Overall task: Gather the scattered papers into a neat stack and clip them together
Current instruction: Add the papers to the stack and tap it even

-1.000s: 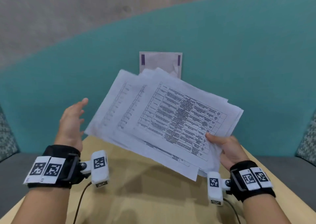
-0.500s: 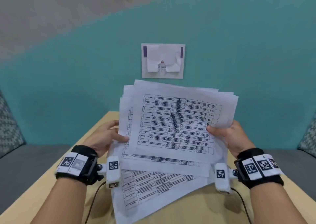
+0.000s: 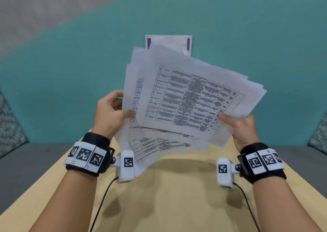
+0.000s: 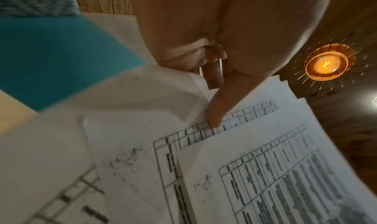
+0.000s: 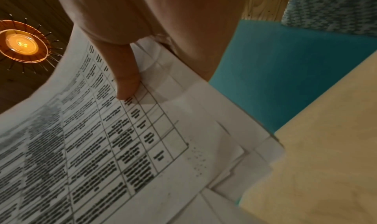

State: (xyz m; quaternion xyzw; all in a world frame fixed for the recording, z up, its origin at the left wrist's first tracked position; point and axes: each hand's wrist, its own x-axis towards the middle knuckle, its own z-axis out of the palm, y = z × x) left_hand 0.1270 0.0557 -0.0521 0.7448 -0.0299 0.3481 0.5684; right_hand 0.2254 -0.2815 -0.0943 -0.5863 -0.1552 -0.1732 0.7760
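Left hand point(image 3: 110, 113): the left edge of the papers point(image 3: 185, 100) is pinched, thumb on the printed face and fingers curled behind, presumably so that skewed sheets can be nudged into line. Papers: a fanned, uneven sheaf is held in the air above the wooden table point(image 3: 177, 196), tilted up toward the head camera, with corners offset; squaring is judged unfinished, and no clip is seen. Right hand point(image 3: 242, 127): the lower right corner of the papers is pinched, thumb flat on the top sheet and fingers hidden beneath, apparently as the fixed anchor. Both wrists are raised off the table, palms facing inward toward the papers.
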